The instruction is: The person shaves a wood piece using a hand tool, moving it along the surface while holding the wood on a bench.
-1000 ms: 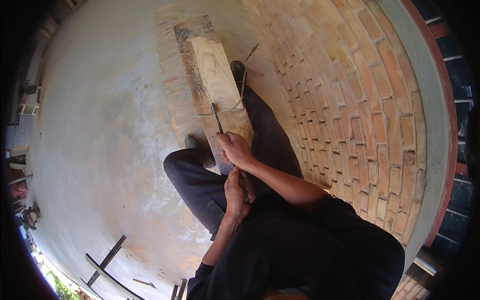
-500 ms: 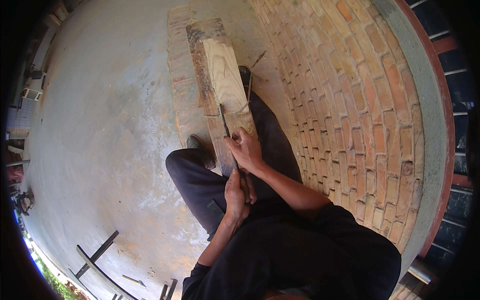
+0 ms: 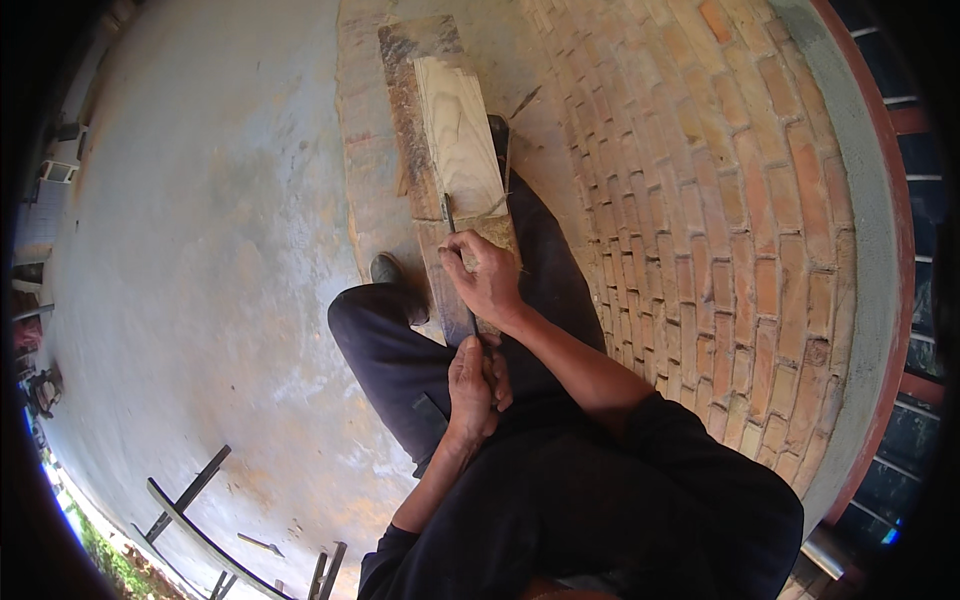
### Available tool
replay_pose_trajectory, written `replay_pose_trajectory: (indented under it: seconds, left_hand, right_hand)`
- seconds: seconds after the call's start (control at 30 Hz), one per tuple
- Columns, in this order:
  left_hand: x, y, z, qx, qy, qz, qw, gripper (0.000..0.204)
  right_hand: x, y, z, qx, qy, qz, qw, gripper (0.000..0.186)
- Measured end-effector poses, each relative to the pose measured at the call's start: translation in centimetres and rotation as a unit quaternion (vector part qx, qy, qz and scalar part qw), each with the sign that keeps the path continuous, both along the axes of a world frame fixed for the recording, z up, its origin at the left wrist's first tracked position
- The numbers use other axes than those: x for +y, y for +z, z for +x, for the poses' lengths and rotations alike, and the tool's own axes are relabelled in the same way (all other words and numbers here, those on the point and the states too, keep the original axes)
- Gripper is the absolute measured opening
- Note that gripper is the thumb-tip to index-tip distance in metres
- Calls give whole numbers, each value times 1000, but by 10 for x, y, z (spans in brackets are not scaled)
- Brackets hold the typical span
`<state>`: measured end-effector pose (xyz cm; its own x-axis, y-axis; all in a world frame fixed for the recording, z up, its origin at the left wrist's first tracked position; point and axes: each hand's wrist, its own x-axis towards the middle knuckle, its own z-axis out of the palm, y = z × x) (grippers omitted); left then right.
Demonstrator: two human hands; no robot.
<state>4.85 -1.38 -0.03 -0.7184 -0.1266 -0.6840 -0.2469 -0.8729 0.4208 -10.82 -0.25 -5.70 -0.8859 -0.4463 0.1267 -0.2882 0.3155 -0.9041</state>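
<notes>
A pale board (image 3: 465, 130) with wavy grain lies lengthwise on a worn wooden bench (image 3: 455, 312) between my legs. Along the board's near left edge rests the flat tip of a long, thin, dark-shafted chisel-like tool (image 3: 448, 212). Its rear end sits in my left hand (image 3: 472, 395), closed near my belly; the fingers hide most of the handle there. Farther forward, my right hand (image 3: 487, 278) is closed around the shaft, a short way behind the tip. A thin sliver of wood (image 3: 494, 207) sticks up at the board's near right corner.
A brick wall (image 3: 740, 260) rises on the right. My shoes (image 3: 385, 268) stand on the concrete floor (image 3: 240, 250) either side of the bench. At lower left lie dark metal bars (image 3: 190, 490) and a small pointed piece (image 3: 260, 544).
My right hand has slid forward along the shaft, closer to the tip. The left hand keeps its hold at the rear. The whole view has shifted slightly.
</notes>
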Motion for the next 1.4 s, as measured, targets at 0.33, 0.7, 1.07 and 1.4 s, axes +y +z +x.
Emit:
replay_pose_trajectory:
  seconds: [0.33,0.7,1.07,1.4]
  left_hand:
    - [-31,-2,-52,10,-17,-44,999,31]
    - [-45,-7,-83,-2,7,-10,1000,28]
    - [-22,-15,-47,-57,-15,-38,998,29]
    - [-43,-16,-76,-35,-2,-8,999,30]
  right_hand:
    - [-31,-14,-52,-13,16,-50,999,29]
    - [-68,-20,-95,-139,76,-99,982,33]
    - [-47,-31,-56,-166,22,-14,986,38]
    - [-70,-31,-84,-170,19,-81,982,39]
